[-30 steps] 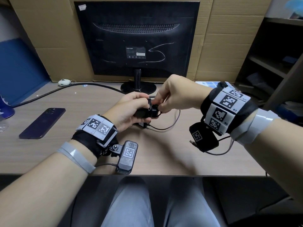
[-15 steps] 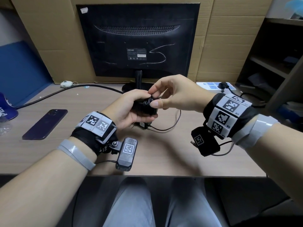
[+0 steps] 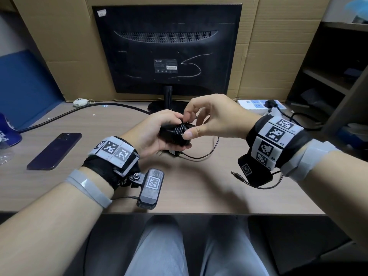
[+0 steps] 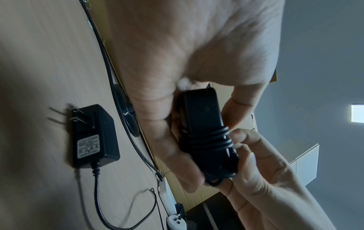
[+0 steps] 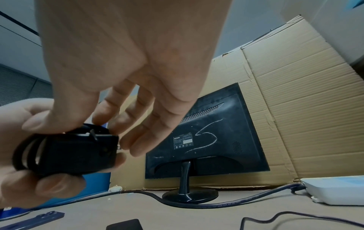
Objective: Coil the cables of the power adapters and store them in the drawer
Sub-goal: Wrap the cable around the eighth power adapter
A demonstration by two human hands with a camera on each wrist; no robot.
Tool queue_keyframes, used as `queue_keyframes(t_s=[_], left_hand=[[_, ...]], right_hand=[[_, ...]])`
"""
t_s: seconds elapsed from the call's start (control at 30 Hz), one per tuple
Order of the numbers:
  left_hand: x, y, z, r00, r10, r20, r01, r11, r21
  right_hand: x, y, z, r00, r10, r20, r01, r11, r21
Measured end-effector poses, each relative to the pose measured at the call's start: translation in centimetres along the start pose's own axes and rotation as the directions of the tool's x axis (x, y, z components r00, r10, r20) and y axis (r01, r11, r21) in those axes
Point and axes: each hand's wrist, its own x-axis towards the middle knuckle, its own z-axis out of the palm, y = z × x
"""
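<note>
My left hand [image 3: 171,134] grips a black power adapter [image 3: 168,132] above the desk [image 3: 199,192], with its thin cable wound in several turns [image 3: 179,132] around the body. My right hand [image 3: 187,126] pinches that cable at the coil between thumb and index finger. The left wrist view shows the coil [image 4: 208,140] on the held adapter [image 4: 201,112], and the right wrist view shows the adapter's end [image 5: 78,154]. A second black adapter [image 4: 92,135] lies flat on the desk under my left hand, its cable [image 3: 201,157] loose and its barrel plug [image 3: 236,175] near my right wrist.
A black monitor [image 3: 167,50] stands behind the hands against cardboard. A dark phone [image 3: 54,151] lies at the left. A thick black cable [image 3: 69,114] crosses the back of the desk to a white power strip [image 3: 258,103]. Dark shelves [image 3: 328,76] stand at the right.
My right hand has swung up and over the held adapter, laying cable around it; its thumb now sits on the near side of the coil. Both hands have risen a little.
</note>
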Motion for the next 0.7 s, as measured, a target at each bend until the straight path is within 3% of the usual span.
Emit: queue_keyframes(t_s=[0.27,0.7], left_hand=[[-0.29,0.18,-0.34,0.991,-0.06,0.123,0.064,0.997,-0.032],[-0.11,-0.26,-0.67,0.993,-0.032,0.117,0.028,0.999,0.031]], right_hand=[[0.02,0.41,0.2,1.0,-0.006,0.028,0.003,0.995,0.102],[0.06,0.99,0.41,1.0,-0.003,0.0,0.003,0.992,0.127]])
